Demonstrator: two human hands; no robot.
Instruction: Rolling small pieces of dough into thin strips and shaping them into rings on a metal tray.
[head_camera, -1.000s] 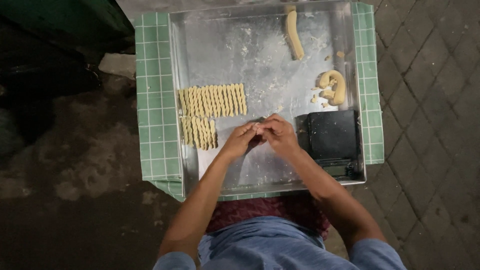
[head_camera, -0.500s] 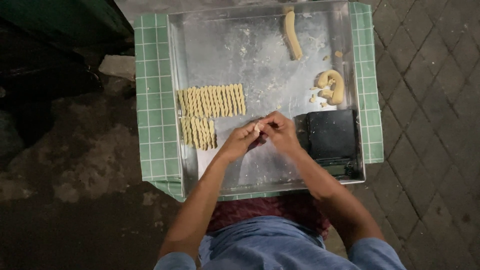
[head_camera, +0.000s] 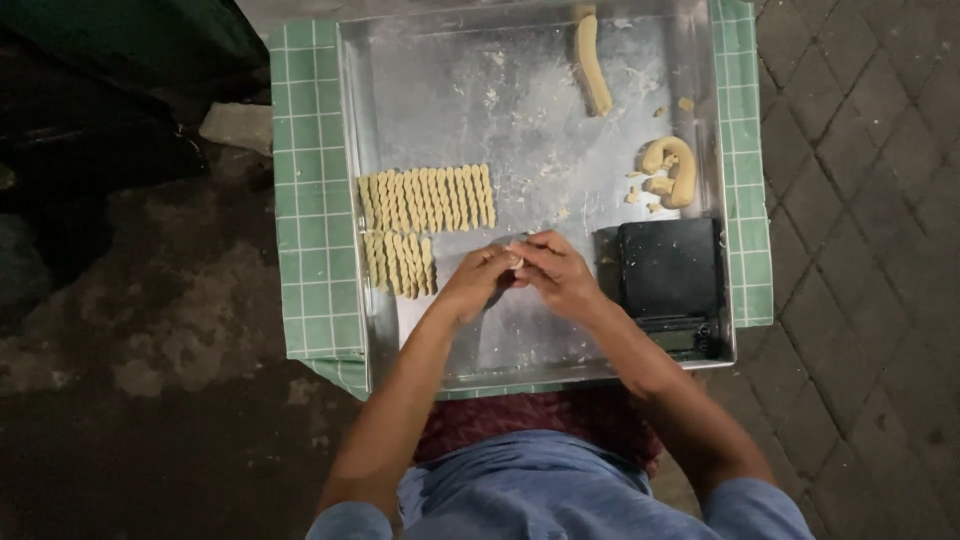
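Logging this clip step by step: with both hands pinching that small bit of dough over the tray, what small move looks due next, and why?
Probably finishing the twist and laying the dough piece at the end of the shorter lower row. Both the left hand and right hand pinch it above the metal tray, and that row stops well short of the upper row.

Dough bit (head_camera: 516, 259) between left hand (head_camera: 478, 283) and right hand (head_camera: 556, 275): mostly covered by fingertips, shape too small to tell. Tray (head_camera: 352, 150) far edge cut off by picture's top; long dough roll (head_camera: 590, 62) clipped there too. Black device (head_camera: 668, 282) at tray's near right corner: front details dark, unreadable.
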